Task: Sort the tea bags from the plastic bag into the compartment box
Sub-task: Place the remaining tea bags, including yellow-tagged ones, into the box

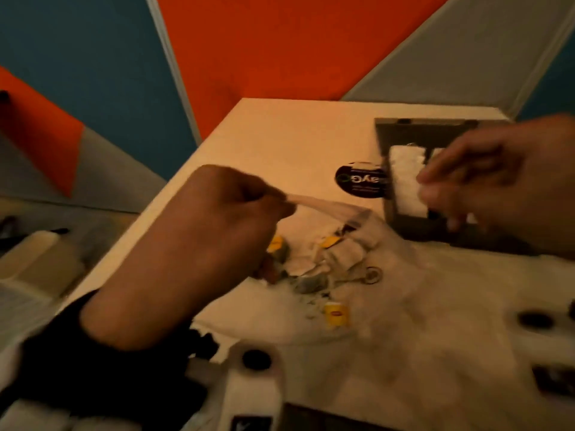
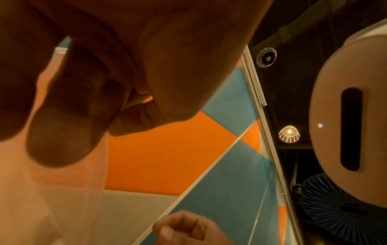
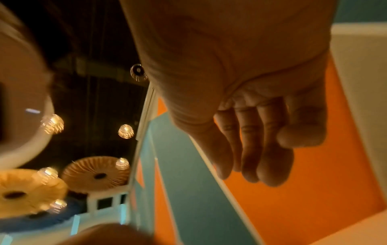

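Early-to-mid run, I'd say. My left hand [image 1: 236, 209] pinches the lip of the plastic bag [image 1: 348, 275], holding it up; most tea bags [image 1: 329, 253] sit inside it on the table [image 1: 280, 141]. My right hand [image 1: 485, 181] is over the compartment box [image 1: 392, 219], fingers loose, holding nothing visible. One compartment shows white sachets [image 1: 406, 178]; head view is blurred.
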The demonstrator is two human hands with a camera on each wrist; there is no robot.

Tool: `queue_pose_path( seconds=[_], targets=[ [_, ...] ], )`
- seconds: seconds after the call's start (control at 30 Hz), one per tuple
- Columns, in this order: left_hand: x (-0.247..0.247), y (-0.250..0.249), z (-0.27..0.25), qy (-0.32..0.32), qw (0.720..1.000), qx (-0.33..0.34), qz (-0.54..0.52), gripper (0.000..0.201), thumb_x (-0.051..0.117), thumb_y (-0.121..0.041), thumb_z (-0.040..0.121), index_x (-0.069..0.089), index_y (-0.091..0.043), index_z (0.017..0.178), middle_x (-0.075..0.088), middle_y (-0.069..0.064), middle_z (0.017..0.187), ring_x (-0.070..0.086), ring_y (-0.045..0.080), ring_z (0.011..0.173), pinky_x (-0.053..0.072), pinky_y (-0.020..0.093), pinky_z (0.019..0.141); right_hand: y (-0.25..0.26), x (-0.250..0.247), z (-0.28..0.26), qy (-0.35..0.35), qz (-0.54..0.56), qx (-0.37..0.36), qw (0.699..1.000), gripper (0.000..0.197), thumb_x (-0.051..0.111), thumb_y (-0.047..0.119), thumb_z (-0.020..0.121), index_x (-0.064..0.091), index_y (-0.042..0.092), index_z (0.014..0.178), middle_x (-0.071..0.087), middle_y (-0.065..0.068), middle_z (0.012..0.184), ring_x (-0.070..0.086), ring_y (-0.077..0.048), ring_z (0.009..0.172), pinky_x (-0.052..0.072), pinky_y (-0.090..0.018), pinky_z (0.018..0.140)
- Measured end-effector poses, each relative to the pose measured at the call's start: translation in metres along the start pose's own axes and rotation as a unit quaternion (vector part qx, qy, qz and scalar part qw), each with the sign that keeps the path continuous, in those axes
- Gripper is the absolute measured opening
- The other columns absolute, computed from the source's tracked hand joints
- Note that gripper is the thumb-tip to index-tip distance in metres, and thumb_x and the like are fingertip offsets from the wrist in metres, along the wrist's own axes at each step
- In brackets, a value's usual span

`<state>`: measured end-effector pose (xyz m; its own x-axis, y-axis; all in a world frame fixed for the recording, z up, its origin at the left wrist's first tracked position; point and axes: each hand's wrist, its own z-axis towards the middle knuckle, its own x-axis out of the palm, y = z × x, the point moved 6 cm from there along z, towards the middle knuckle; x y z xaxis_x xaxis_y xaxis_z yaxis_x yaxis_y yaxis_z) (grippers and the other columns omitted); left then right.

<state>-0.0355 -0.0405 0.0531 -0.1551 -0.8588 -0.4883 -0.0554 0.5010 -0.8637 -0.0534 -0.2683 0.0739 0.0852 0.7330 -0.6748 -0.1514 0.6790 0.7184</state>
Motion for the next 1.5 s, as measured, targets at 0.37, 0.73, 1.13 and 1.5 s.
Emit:
queue_pose_path(
  seconds=[0.37, 0.73, 1.13, 1.5],
  targets=[
    [0.002, 0.007, -0.014, 0.072, 0.996, 0.015, -0.046, 0.011, 0.066, -0.010, 0.087, 0.076, -0.009, 0.089, 0.076, 0.004, 0.092, 0.064, 0.029, 0.047, 0.057, 0.034, 0.047, 0.020, 0.168, -0.011, 0.243, -0.234, -0.083, 0.938, 0.068, 0.069, 0.045, 0.083, 0.033, 0.028, 0.138, 0.041, -0.001, 0.133, 0.042, -0.021, 0.119, 0.040, -0.035, 0.091],
    [-0.020, 0.019, -0.012, 0.073, 0.995, 0.016, -0.062, 0.013, 0.065, -0.010, 0.085, 0.077, -0.006, 0.090, 0.077, -0.006, 0.092, 0.061, 0.030, 0.055, 0.050, 0.032, 0.048, 0.044, 0.205, 0.027, 0.365, -0.173, -0.066, 0.912, 0.036, 0.057, 0.016, 0.094, 0.051, 0.019, 0.130, 0.051, 0.008, 0.091, 0.057, -0.020, 0.101, 0.049, -0.029, 0.084],
    [-0.036, 0.042, -0.021, 0.035, 0.990, 0.066, -0.117, 0.011, 0.063, -0.015, 0.086, 0.074, -0.017, 0.090, 0.077, 0.000, 0.094, 0.075, 0.025, 0.074, 0.058, 0.042, 0.057, 0.029, 0.166, 0.040, 0.145, -0.119, -0.111, 0.976, 0.015, 0.065, 0.011, 0.088, 0.072, 0.023, 0.091, 0.068, 0.010, 0.093, 0.062, -0.004, 0.084, 0.053, -0.022, 0.076],
    [-0.041, 0.051, -0.024, 0.037, 0.995, 0.081, -0.049, 0.021, 0.060, -0.012, 0.092, 0.078, -0.019, 0.085, 0.076, -0.011, 0.084, 0.072, 0.012, 0.075, 0.048, 0.032, 0.050, 0.057, 0.241, 0.029, 0.354, -0.277, -0.030, 0.893, 0.052, 0.051, 0.038, 0.096, 0.034, 0.029, 0.145, 0.045, 0.001, 0.138, 0.046, -0.020, 0.126, 0.036, -0.030, 0.094]
  ],
)
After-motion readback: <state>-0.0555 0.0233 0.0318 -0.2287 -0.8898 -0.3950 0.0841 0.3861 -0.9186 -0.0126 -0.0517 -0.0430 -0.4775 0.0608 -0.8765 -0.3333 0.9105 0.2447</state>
